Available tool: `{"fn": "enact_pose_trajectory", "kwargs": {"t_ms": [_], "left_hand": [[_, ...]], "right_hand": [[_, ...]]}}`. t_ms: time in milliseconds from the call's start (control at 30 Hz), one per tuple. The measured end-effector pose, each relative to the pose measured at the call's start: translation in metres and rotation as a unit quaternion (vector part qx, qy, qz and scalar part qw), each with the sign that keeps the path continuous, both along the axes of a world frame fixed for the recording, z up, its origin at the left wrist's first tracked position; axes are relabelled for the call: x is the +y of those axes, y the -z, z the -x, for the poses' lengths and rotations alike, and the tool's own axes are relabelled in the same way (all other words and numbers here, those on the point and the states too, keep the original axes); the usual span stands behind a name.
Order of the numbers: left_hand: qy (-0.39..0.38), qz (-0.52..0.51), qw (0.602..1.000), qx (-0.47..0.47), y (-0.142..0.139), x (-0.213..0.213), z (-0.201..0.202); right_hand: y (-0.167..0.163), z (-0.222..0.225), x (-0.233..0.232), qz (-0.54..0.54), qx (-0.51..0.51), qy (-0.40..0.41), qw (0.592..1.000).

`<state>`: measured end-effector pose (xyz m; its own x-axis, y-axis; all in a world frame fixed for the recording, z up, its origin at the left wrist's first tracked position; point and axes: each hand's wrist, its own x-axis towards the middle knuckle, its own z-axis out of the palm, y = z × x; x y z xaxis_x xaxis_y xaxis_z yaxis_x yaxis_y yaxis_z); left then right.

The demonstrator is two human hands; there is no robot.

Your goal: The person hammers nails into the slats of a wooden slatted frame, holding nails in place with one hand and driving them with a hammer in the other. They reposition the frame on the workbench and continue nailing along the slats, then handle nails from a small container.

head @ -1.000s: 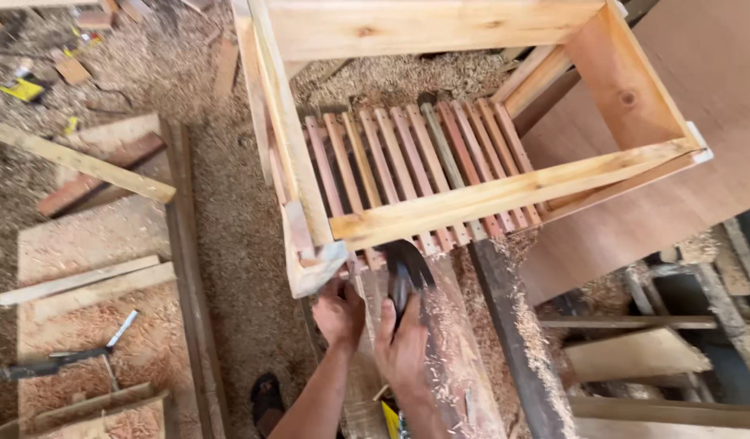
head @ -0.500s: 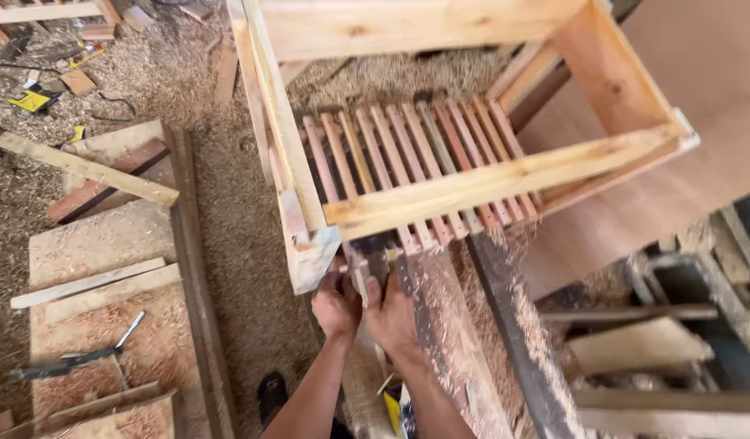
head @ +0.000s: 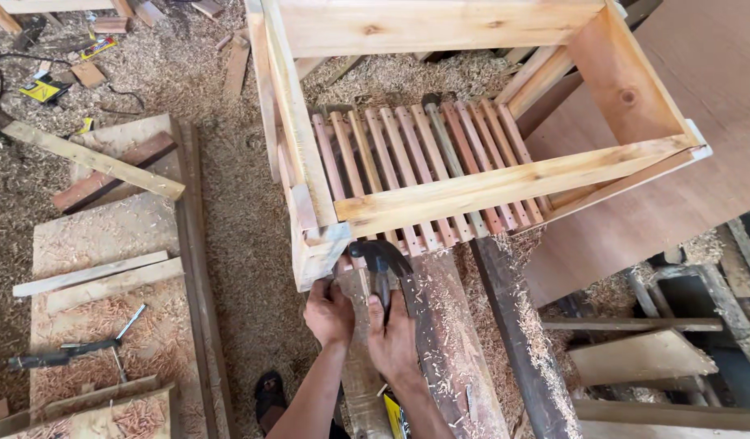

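Item: hammer [head: 380, 264], dark claw head, handle running down toward 6 o'clock. Location: centre of view, its head just below the near corner of the wooden frame [head: 472, 183]. Held by the right hand [head: 393, 341], fingers closed around the handle below the head.

Item: left hand [head: 329, 313], just at 9 o'clock of the right hand, fingers curled closed against the edge of a narrow upright board [head: 360, 358] beneath the frame's corner; whether it pinches anything small cannot be told.

Item: wooden frame, pale timber, box-shaped, open-topped, filling the view from 12 to 3 o'clock. Inside it, a row of reddish slats [head: 423, 171] set side by side, their lower ends passing under the front rail.

Item: dark plank [head: 452, 341], dusted with shavings, at 3 o'clock of the hands, running toward 5 o'clock.

Item: floor [head: 228, 244], covered in sawdust and shavings.

Item: low surface [head: 106, 325] at 8 o'clock, bearing two loose pale strips [head: 94, 276] and a dark-handled tool [head: 74, 348].

Item: long pale batten [head: 90, 158] at 10 o'clock, lying diagonally.

Item: yellow object [head: 43, 89] with a black cord, at 10 o'clock near the top edge.

Item: dark sandal [head: 271, 394] at 6 o'clock, on the floor.
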<state>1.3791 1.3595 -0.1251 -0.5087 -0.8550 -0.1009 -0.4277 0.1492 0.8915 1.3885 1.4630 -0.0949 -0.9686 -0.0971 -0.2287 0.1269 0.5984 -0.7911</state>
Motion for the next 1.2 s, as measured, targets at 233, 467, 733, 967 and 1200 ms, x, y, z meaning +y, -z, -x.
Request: {"fn": "enact_pose_trajectory", "kwargs": {"t_ms": [233, 467, 733, 967, 1200], "left_hand": [[0.013, -0.002, 0.997, -0.082, 0.002, -0.004, -0.002], [0.004, 0.011, 1.000, -0.006, 0.007, -0.010, -0.007], [0.022, 0.027, 0.999, 0.018, 0.012, -0.007, -0.011], [0.029, 0.033, 0.999, -0.005, 0.013, -0.011, -0.010], [0.041, 0.021, 0.998, -0.029, 0.014, -0.013, -0.011]], "right_hand": [[0.010, 0.005, -0.012, -0.082, 0.056, -0.084, 0.992], [0.006, -0.009, 0.008, -0.007, 0.051, -0.004, 0.999], [0.011, -0.008, 0.008, -0.029, -0.005, -0.003, 1.000], [0.021, -0.005, 0.001, -0.001, -0.016, -0.023, 1.000], [0.022, 0.003, -0.008, -0.010, -0.039, -0.034, 0.999]]}}
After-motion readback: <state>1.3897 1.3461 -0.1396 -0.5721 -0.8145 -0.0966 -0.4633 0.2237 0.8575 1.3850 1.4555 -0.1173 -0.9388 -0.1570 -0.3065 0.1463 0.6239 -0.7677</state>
